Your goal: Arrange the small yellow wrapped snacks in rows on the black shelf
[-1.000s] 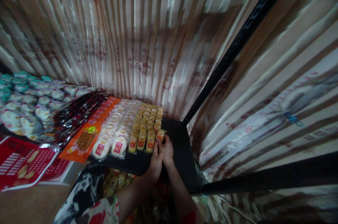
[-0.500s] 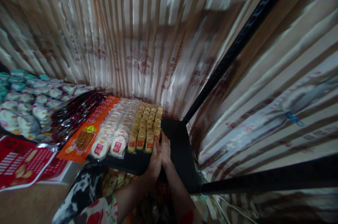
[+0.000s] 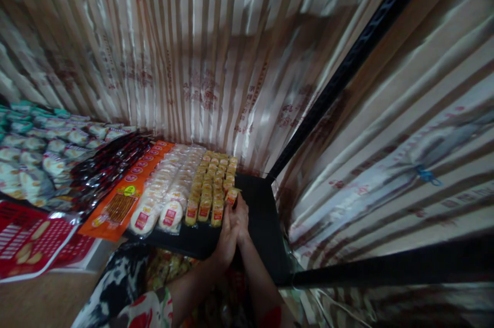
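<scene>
Below centre frame, the left hand (image 3: 227, 238) and right hand (image 3: 241, 221) pinch one yellow packet (image 3: 231, 195) between their fingers, beside similar packet rows (image 3: 207, 191).

Plenty here that I can't make out

The left hand (image 3: 227, 238) and right hand (image 3: 241, 217) cover the lower end of one yellow packet (image 3: 231, 195), so how they grip it is hidden. Print on the neighbouring packets (image 3: 204, 207) is too small to read. A forearm (image 3: 195, 284) partly hides the dim, blurry pile (image 3: 168, 266) below the shelf (image 3: 266, 220). The red bag (image 3: 29, 238) runs out of view leftward, the patterned sleeve (image 3: 150, 310) downward.
</scene>
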The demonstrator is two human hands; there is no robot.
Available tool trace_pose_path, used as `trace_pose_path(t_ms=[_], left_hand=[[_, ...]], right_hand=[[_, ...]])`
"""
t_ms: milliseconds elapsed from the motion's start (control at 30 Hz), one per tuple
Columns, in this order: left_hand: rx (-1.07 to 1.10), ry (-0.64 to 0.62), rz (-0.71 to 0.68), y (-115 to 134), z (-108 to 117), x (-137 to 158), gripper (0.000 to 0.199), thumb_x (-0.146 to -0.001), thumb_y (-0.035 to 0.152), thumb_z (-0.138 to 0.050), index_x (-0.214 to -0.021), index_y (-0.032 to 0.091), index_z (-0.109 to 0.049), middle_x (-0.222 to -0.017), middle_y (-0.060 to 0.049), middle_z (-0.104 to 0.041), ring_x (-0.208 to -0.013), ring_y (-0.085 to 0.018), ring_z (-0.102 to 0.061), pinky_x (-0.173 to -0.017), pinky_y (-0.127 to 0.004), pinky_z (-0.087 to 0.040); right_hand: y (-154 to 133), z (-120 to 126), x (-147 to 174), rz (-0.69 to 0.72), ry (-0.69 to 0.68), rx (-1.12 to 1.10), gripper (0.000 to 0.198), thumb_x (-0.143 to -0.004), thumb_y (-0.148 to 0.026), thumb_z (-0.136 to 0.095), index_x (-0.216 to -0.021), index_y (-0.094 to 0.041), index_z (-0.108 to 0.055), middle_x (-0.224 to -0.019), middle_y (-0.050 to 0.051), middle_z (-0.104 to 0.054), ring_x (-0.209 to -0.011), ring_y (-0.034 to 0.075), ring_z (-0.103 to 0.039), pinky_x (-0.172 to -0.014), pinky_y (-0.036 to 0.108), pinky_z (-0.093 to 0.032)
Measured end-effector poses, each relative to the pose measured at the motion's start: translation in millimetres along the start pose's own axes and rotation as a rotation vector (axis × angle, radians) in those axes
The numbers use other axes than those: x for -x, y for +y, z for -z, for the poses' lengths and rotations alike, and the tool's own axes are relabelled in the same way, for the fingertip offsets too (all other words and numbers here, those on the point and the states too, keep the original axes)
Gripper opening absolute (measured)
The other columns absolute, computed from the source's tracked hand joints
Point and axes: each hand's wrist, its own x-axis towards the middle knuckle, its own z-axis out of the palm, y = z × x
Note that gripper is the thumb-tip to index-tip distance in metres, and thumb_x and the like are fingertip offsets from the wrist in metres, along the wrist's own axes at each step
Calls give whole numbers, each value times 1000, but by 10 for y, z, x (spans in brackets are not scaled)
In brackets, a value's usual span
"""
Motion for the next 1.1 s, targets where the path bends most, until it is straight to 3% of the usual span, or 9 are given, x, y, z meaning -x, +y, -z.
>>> trace_pose_path(t_ms=[167,367,533,700,833,933,1100], left_hand=[[7,16,38,23,12,28,59,-81,32,-44,-136,15,-32,-140,-7,-39,-137,-19,-11,-113,-32,-10],[94,7,71,-93,40,95,74,-79,49,-48,-140,15,-24,-146,-8,-27,-136,-20,-20,-110,-28,-21],[92,20,104,-274,70,7,73,-75,59,-50,-133,15,-39,-144,-9,-31,-134,-22,-25,-108,-29,-27],[44,33,93,-284,15,-60,68,-78,53,-47,-132,12,-40,-147,-8,-25,-136,-21,-19,-111,-30,-22],[-17,62,105,-219,-50,-41,64,-80,44,-44,-134,11,-37,-146,-8,-26,-136,-18,-18,-112,-28,-16],[-64,68,94,-177,-76,-21,61,-82,39,-42,-134,8,-36,-147,-8,-23,-137,-16,-16,-112,-27,-13],[-150,51,72,-113,-92,-13,60,-84,35,-36,-137,7,-30,-148,-9,-19,-137,-15,-13,-113,-27,-11]], right_hand=[[-37,37,-23,79,-69,35,48,-74,-33,-49,-120,-20,-54,-113,12,-57,-109,28,-46,-94,39,-36],[-108,126,-87,98,47,-38,45,-84,-35,-32,-118,-16,-55,-117,10,-57,-110,22,-48,-97,38,-35],[-256,258,-349,114,117,46,40,-84,-36,-35,-109,-17,-60,-106,9,-62,-95,18,-57,-85,31,-43],[-466,305,-612,26,-105,320,27,-80,-37,-47,-98,-23,-63,-89,5,-67,-85,18,-61,-71,27,-44],[-562,294,-720,-79,-198,442,19,-78,-33,-50,-90,-24,-63,-87,4,-68,-82,18,-63,-65,26,-42],[-525,288,-733,-62,-208,394,14,-78,-28,-50,-82,-25,-63,-84,1,-69,-80,16,-63,-64,23,-41],[-380,282,-639,-68,-95,222,16,-79,-24,-44,-76,-24,-60,-78,-1,-67,-75,14,-61,-63,22,-40]])
